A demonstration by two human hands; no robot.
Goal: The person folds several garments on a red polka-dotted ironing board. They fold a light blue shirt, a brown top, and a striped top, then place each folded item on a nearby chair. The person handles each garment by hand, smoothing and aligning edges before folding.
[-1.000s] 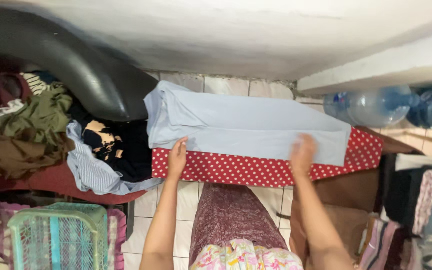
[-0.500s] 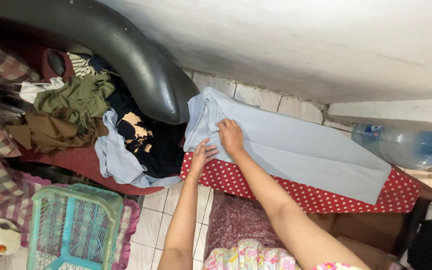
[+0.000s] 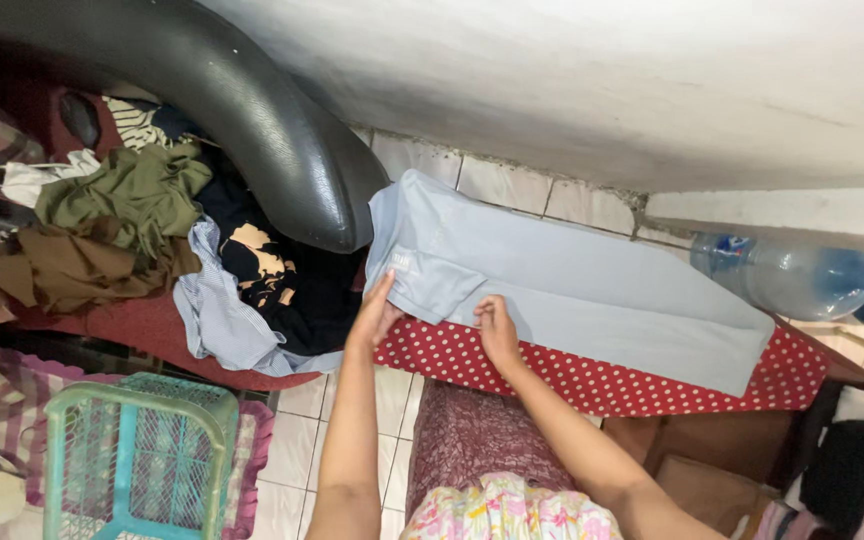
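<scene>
— Where's the cloth?
— The light blue garment [image 3: 572,290] lies mid-frame on the red dotted board [image 3: 592,380]. Your left hand [image 3: 375,312] and right hand [image 3: 497,330] pinch its near edge.
— Room?
— The clothes pile [image 3: 152,240] crowds the left; bare tiles [image 3: 297,450] below.

We see soft, even indoor light, moderately bright, source not visible. White wall [image 3: 602,80] brightest, slightly washed out. Glossy black cushion [image 3: 252,120] carries pale sheen along curve. We note deep shadow at top left corner and bottom right. Glare spots on water jug [image 3: 802,280]. Wide-angle bend visible toward edges. Focus mostly sharp; we see slight softness on both hands and clothes heap [image 3: 122,220].
</scene>
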